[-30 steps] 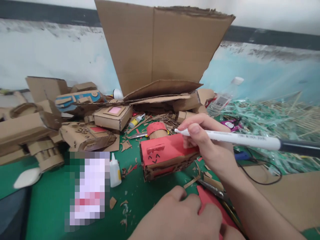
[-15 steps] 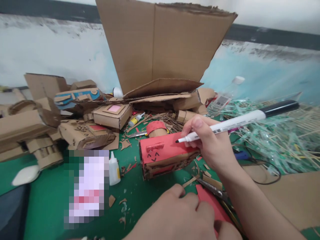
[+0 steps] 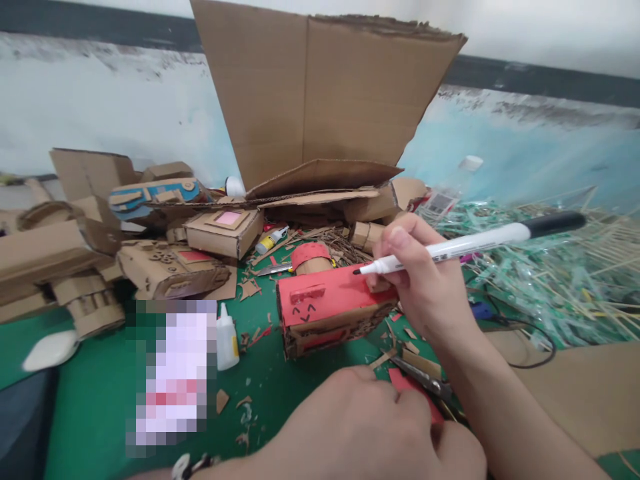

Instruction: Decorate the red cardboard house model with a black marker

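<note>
My right hand (image 3: pixel 425 283) grips a black-capped white marker (image 3: pixel 480 240), its dark tip pointing left, just above the red top of a small cardboard box (image 3: pixel 345 283). Its lower fingers rest at the right end of that top. A raised red strip and a small drawn face mark the box's left part. My left hand (image 3: pixel 370 423) lies in front of the box, fingers curled under; whether they hold anything is hidden. Just beyond its knuckles lie scissors (image 3: pixel 423 377) and a piece of red paper (image 3: pixel 413 390), both partly covered.
A glue bottle (image 3: pixel 227 340) stands left of the box. Behind are a box cutter (image 3: pixel 275 269), a yellow-labelled bottle (image 3: pixel 271 240) and cardboard models (image 3: pixel 173 270). A large cardboard sheet (image 3: pixel 320 93) rises at the back. Sticks and clear plastic (image 3: pixel 540 267) pile up at right.
My right hand has lifted slightly, and the marker tip has risen a little off the red surface. My left hand has shifted slightly, covering more of the red paper.
</note>
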Tool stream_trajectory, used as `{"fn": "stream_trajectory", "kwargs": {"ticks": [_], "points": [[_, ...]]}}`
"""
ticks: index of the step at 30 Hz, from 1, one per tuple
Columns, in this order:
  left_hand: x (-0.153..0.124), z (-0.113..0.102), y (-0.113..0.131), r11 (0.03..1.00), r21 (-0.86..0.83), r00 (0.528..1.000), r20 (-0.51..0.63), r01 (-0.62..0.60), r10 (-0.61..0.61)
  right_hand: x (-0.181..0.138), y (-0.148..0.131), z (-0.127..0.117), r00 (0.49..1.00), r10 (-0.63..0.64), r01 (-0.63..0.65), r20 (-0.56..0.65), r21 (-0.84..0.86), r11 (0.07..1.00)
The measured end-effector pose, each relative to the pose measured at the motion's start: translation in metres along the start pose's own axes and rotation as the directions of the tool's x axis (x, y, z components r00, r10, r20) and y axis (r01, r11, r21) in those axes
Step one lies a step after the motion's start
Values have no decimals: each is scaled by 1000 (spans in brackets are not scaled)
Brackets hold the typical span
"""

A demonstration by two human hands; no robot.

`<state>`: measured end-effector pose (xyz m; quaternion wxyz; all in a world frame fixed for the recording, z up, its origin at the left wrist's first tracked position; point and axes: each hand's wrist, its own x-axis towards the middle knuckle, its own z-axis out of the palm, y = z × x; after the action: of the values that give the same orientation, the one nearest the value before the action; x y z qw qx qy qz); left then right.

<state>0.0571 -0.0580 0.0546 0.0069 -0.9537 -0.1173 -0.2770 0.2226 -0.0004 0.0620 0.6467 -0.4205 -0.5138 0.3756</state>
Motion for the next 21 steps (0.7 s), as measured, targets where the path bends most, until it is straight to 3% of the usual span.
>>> {"fn": "stream_trajectory", "kwargs": {"ticks": [5, 9, 13, 16, 21], "points": [[8, -10, -5, 999, 22, 1000, 6, -25, 25, -5, -8, -2, 991, -94, 92, -91, -31, 995], [7, -13, -8, 997, 68, 1000, 0, 29, -29, -6, -16, 0, 974, -152, 138, -166, -93, 986], [3, -8, -7, 997, 66, 999, 21, 47, -48, 2, -26, 0, 925, -166, 166, -343, -31, 986], [3, -6, -6, 999, 47, 1000, 13, -3, 2, 7, -32, -3, 876, -179, 196, -449, -8, 981], [1, -6, -7, 994, 80, 997, 39, 69, -73, 6, -32, -5, 874, -167, 191, -456, 7, 982]]}}
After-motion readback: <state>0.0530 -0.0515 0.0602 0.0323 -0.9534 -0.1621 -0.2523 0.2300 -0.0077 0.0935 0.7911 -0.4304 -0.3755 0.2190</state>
